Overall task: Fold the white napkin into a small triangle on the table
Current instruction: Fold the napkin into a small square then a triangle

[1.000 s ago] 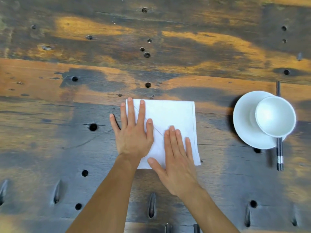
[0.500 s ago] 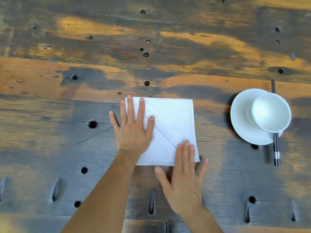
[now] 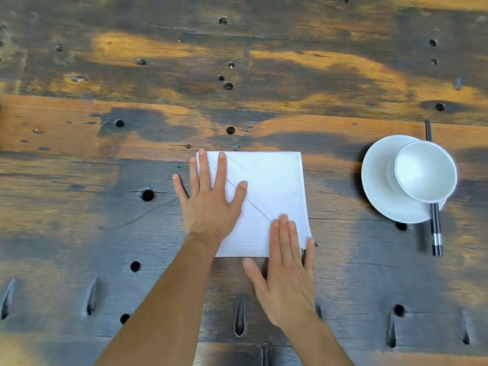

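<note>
Head view, the only one you've got: the white napkin (image 3: 266, 191) lies flat as a square on the weathered wooden table (image 3: 105, 207), right in front of you, with a diagonal line running from its far left corner down toward the near right corner. Your left hand (image 3: 208, 204) is spread wide, palm down, pressing the napkin's left portion, fingers fanned across that far left corner and gripping nothing. Your right hand (image 3: 285, 268) is flat too, fingers together, fingertips resting on the near right corner where the diagonal ends, palm off the cloth over the table, holding nothing yet.

Off to your right, well apart from the napkin, a white bowl (image 3: 425, 171) sits on a white saucer (image 3: 380, 186), with dark chopsticks (image 3: 435, 233) lying under them, poking out front and back.

Where does that leave you? By my read, early days. The diagonal looks like a seam or crease, though I can't tell whether a layer already lies folded along it. The shape is a square, not a triangle, so the corner-to-corner folds down to a small triangle remain ahead.
</note>
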The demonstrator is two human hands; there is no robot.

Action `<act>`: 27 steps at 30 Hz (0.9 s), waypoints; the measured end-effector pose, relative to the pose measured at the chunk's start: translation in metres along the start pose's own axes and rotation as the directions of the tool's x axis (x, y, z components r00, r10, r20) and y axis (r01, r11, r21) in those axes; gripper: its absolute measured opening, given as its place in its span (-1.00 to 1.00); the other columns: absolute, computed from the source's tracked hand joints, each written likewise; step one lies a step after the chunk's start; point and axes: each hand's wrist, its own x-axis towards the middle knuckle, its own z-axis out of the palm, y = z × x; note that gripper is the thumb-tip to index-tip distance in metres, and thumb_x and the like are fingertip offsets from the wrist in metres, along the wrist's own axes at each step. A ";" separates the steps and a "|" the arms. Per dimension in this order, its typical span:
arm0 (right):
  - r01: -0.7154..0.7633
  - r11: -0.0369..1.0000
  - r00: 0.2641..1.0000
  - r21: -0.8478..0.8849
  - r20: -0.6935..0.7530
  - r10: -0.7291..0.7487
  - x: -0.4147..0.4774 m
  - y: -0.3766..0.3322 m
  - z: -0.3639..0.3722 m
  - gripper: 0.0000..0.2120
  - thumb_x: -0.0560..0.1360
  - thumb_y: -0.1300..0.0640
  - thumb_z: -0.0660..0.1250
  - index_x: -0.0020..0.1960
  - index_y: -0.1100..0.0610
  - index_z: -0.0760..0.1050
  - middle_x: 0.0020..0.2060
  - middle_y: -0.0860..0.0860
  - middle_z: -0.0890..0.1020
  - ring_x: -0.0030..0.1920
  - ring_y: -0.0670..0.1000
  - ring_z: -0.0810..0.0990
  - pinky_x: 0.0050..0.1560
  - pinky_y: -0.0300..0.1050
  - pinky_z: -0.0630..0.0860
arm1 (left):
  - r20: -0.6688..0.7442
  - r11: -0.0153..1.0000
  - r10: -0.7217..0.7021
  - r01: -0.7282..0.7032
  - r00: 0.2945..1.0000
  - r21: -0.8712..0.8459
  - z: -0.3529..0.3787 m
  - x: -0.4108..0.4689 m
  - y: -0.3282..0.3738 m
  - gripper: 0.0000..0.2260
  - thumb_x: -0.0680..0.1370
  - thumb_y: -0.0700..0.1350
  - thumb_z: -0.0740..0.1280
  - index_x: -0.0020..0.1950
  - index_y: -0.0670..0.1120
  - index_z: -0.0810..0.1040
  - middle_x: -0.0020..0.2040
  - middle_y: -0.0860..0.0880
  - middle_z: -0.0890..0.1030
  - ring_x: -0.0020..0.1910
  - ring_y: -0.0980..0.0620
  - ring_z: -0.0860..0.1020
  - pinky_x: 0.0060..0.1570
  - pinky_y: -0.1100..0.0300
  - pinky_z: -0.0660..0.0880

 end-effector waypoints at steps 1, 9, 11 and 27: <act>-0.011 1.000 1.000 -0.004 -0.008 0.011 -0.007 0.005 0.002 -0.18 0.64 -0.39 -0.12 0.66 0.17 -0.12 0.66 0.05 -0.09 0.64 0.04 -0.12 0.55 0.27 -0.11 | 0.003 1.000 0.000 0.000 1.000 0.000 0.000 0.000 0.000 -0.33 0.62 0.41 -0.22 0.66 0.17 -0.24 0.68 -0.01 -0.30 0.66 -0.04 -0.26 0.55 -0.24 -0.34; -0.050 0.999 0.999 -0.006 -0.006 0.050 -0.017 0.009 0.002 -0.18 0.64 -0.39 -0.14 0.65 0.17 -0.12 0.66 0.05 -0.09 0.64 0.04 -0.13 0.57 0.27 -0.11 | 0.001 1.000 -0.006 0.006 1.000 -0.008 0.000 0.001 0.001 -0.33 0.61 0.42 -0.22 0.66 0.18 -0.24 0.68 -0.01 -0.30 0.65 -0.06 -0.29 0.56 -0.25 -0.32; -0.059 0.998 0.998 0.001 -0.005 0.059 -0.018 0.010 0.001 -0.19 0.63 -0.38 -0.15 0.65 0.17 -0.09 0.65 0.05 -0.06 0.64 0.05 -0.10 0.56 0.29 -0.07 | 0.006 1.000 -0.008 0.008 1.000 -0.001 -0.001 0.000 0.001 -0.34 0.61 0.42 -0.22 0.66 0.20 -0.24 0.68 -0.01 -0.30 0.65 -0.12 -0.29 0.56 -0.25 -0.31; 0.258 0.963 0.966 0.079 -0.028 -0.256 0.139 -0.054 -0.043 -0.23 0.61 -0.34 -0.27 0.66 0.09 -0.17 0.65 -0.02 -0.18 0.61 -0.04 -0.32 0.53 0.20 -0.41 | 0.057 0.994 0.015 -0.021 0.998 0.106 -0.003 0.002 -0.003 -0.15 0.57 0.29 0.16 0.60 0.20 -0.41 0.61 -0.04 -0.47 0.61 -0.21 -0.39 0.56 -0.29 -0.28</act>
